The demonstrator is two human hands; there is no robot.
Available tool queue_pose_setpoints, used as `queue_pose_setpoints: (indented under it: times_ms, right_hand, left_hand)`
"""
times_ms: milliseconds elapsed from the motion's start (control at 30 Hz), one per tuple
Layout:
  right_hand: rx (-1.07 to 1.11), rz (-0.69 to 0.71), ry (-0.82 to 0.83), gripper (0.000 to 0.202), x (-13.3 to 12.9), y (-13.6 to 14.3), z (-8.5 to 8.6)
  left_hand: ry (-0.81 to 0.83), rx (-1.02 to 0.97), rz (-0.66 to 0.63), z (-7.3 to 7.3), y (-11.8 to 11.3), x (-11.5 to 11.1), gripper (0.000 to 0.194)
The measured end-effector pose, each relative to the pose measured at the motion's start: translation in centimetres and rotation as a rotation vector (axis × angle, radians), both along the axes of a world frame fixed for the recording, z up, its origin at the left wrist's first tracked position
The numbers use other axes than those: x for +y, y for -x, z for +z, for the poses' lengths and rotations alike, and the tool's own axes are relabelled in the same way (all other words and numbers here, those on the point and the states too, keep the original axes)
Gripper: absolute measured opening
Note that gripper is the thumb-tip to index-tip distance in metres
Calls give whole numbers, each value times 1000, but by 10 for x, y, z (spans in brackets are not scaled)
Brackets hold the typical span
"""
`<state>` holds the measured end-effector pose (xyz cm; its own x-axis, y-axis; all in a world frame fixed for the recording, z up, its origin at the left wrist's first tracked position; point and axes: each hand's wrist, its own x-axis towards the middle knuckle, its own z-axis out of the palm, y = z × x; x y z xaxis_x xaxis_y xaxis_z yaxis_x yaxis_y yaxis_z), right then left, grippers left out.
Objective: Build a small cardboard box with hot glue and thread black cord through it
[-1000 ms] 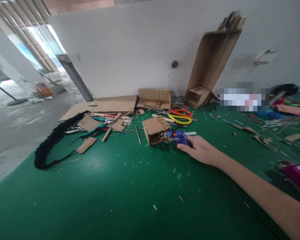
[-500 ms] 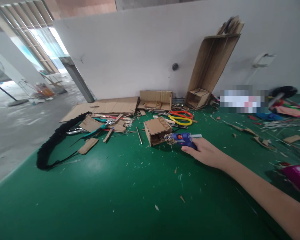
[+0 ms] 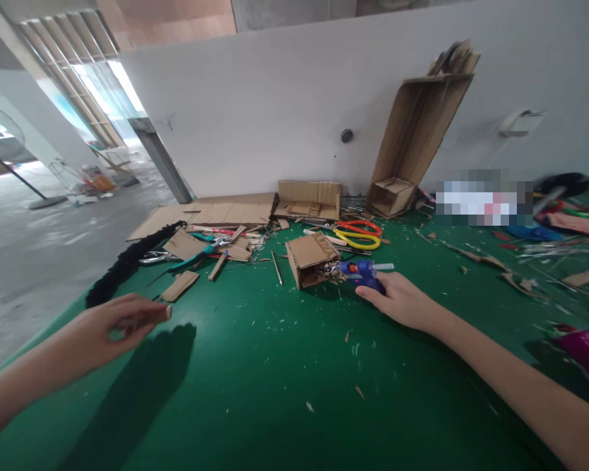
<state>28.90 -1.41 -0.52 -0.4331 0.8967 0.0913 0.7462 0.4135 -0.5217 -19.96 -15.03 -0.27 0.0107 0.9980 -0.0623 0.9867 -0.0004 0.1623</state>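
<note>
My right hand [image 3: 405, 299] grips a blue hot glue gun [image 3: 364, 273] with a pale glue stick poking out of its back. The gun's nozzle end is at the open side of a small cardboard box [image 3: 310, 251], among shreds that hide its tip. On the left, my left hand [image 3: 110, 325] is raised over the green table, casting a shadow. Its fingers pinch a small cardboard piece [image 3: 163, 314], mostly covered by them. A flat cardboard strip [image 3: 180, 286] lies just beyond that hand, close to a black fuzzy cord [image 3: 122, 265].
Pliers with teal handles [image 3: 196, 255], scissors with red and yellow handles [image 3: 358, 235] and a thin metal rod [image 3: 277, 267] lie across the table. A tall cardboard structure [image 3: 417, 131] leans on the wall. At the right edge sits a purple object [image 3: 586, 350].
My left hand has come into view from the left, pinching a small cardboard piece. My right hand keeps the glue gun at the box. The view has shifted slightly.
</note>
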Motion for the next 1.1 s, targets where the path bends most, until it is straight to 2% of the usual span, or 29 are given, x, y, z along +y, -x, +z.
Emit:
queue_pose_setpoints:
  times_ms: [67,100,167,267,367,467,567,633,700,800,900,1100]
  right_hand:
    - [-4,-8,3,42,0,1,0]
    - [-4,-12,-2,42,0,2,0]
    - [-4,-23,-13,41,1,3,-1]
    - [5,-34,-9,41,1,4,-1]
    - [11,-22,-22,41,2,6,-3]
    - [-4,-26,-43,42,4,7,-3]
    - [-17,-15,-42,43,6,8,-4]
    - [-34,-10,-44,44,7,9,-3]
    - [-50,-13,-51,44,7,10,-3]
    - [-56,-7,-51,41,8,10,-3]
    - [-69,12,-23,39,8,9,-1]
    - [-20,103,17,40,8,2,1]
  left_hand:
    - [-21,53,-68,24,-25,44,32]
    - [-47,132,-52,31,-37,59,35]
    - [-57,282,-34,36,-58,78,40]
    - [-80,365,-52,33,-83,84,44]
    - [-103,199,-170,31,-112,81,53]
    - [-133,10,-284,36,-149,85,59]
    - [-206,-100,-364,45,-182,101,68]
    - [-161,-126,-414,51,-197,116,78]
    - [-90,-153,-460,55,-207,129,82]
    - [-32,-177,-530,56,-215,143,66]
    - [-57,-183,-540,53,-217,147,54]
    - [-74,-182,-546,50,-215,150,56]
